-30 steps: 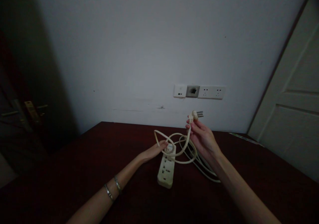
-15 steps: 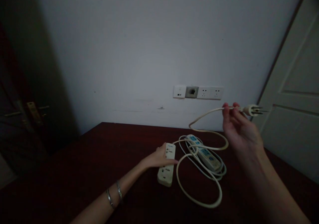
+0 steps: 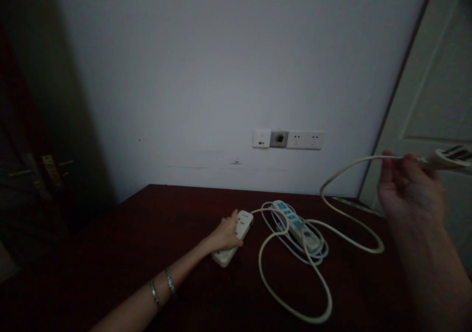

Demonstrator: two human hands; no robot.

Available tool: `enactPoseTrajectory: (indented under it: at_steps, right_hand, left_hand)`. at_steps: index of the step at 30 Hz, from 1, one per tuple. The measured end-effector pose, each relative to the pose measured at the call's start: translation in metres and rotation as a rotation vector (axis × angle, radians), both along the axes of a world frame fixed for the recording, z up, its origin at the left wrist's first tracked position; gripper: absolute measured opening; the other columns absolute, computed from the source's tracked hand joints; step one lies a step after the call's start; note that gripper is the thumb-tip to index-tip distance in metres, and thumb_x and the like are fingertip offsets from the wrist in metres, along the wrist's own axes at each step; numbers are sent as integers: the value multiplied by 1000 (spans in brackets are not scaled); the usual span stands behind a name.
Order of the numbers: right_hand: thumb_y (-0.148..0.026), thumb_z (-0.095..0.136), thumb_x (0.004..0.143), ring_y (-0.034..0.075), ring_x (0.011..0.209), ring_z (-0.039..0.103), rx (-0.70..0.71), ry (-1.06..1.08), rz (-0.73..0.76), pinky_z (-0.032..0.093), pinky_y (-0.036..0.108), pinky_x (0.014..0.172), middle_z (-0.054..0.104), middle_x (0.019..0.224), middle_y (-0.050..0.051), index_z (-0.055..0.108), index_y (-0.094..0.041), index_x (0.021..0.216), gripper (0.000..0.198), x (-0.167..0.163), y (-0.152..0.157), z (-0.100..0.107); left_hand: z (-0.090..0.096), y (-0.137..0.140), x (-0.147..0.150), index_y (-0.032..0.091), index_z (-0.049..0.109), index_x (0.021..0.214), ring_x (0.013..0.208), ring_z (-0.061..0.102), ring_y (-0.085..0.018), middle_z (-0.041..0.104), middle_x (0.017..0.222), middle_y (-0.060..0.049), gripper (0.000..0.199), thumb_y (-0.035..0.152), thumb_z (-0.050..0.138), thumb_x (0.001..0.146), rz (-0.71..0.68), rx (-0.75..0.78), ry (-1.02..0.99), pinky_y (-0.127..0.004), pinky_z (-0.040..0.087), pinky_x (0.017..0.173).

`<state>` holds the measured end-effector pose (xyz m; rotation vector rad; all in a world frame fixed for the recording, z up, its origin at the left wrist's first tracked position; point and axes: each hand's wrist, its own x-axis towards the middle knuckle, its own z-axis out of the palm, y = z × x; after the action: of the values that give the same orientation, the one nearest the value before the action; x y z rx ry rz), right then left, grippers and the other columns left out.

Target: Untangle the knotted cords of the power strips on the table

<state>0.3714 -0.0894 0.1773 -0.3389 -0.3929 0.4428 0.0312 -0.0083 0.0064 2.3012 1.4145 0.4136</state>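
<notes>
My left hand (image 3: 224, 234) is wrapped over a white power strip (image 3: 243, 224) that lies tilted on the dark red table, its fingers covering some of the sockets. Off to the right and raised above the table, my right hand (image 3: 411, 184) pinches a white cord (image 3: 354, 164) just behind its plug (image 3: 450, 158). The plug's metal prongs point right, at the picture's edge. From the strip's far end the cord runs in loose loops across the table up to my right hand. A second power strip (image 3: 295, 223) with blue sockets lies under part of these loops, its own cord coiled around it.
White wall sockets (image 3: 305, 140) and a grey wall plate (image 3: 279, 139) are set in the wall behind the table (image 3: 177, 209). A pale door (image 3: 431, 96) stands at the right, and a dark door with a brass handle plate (image 3: 51, 169) at the left.
My right hand has moved to the right with the plug, drawing the cord's loops wider. Under my left hand the white power strip has turned and shifted left.
</notes>
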Motion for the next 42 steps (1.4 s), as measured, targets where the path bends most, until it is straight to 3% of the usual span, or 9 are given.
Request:
enactPoseTrajectory:
  at_steps: [4,11,16,23,26,29,32,37,42]
  right_hand:
    - [4,54,76,10,71,66,-29,15,-40,56,19,66,61,74,-4,62,-17,72,22,18,-5,-2]
    - [2,54,77,5,65,63,-49,31,-54,54,17,65,61,76,-3,61,-17,68,22,21,-10,-1]
    - [1,54,78,8,66,65,-85,43,-23,53,13,56,59,75,-2,60,-15,71,18,14,-7,-1]
    - [-1,56,77,12,65,66,-145,-21,81,52,9,49,57,68,0,57,-10,68,13,-26,-5,4]
    - [-2,57,76,11,66,66,-154,-60,172,53,9,50,58,69,0,58,-10,71,9,-51,-7,5]
    - [-4,55,78,10,66,66,-209,-72,280,51,6,48,59,67,-1,59,-10,68,12,-76,-10,7]
    - [-5,54,79,9,71,66,-251,-85,390,50,4,48,60,67,0,60,-12,65,16,-96,-13,5]
    - [-13,68,71,7,75,65,-181,-150,605,47,-2,47,63,70,-3,63,-17,67,7,-110,-22,0]
    - [-20,56,82,2,64,61,-202,-118,776,44,-4,43,63,75,0,65,-18,76,11,-104,-33,5]
  left_hand:
    - [14,17,-40,9,4,143,130,23,-42,22,144,-24,109,25,66,55,-75,-24,92,-49,27,101]
    - [23,37,-102,16,-2,143,117,48,-27,47,131,-17,106,17,60,57,-250,-79,82,-39,35,97]
    - [22,37,-112,17,2,143,115,49,-26,48,130,-16,101,13,55,57,-292,-132,74,-39,37,96]
    - [25,32,-108,12,15,142,131,29,-30,27,144,-18,93,9,52,56,-220,-109,233,-43,28,104]
    - [32,27,-93,12,23,140,131,28,-32,29,143,-18,88,12,55,58,-184,-75,259,-46,28,104]
    - [46,14,-60,8,29,137,134,22,-28,27,144,-20,72,15,51,69,-171,50,130,-43,22,107]
    - [63,-8,-12,9,29,138,134,23,-26,25,145,-18,72,30,56,75,-309,114,-76,-42,20,109]
    - [68,-37,66,20,35,136,126,38,-26,41,138,-13,84,38,73,64,-650,-20,-442,-42,26,106]
    - [51,-30,113,16,46,126,106,55,-25,53,120,-15,76,30,78,58,-456,-340,-864,-42,42,91]
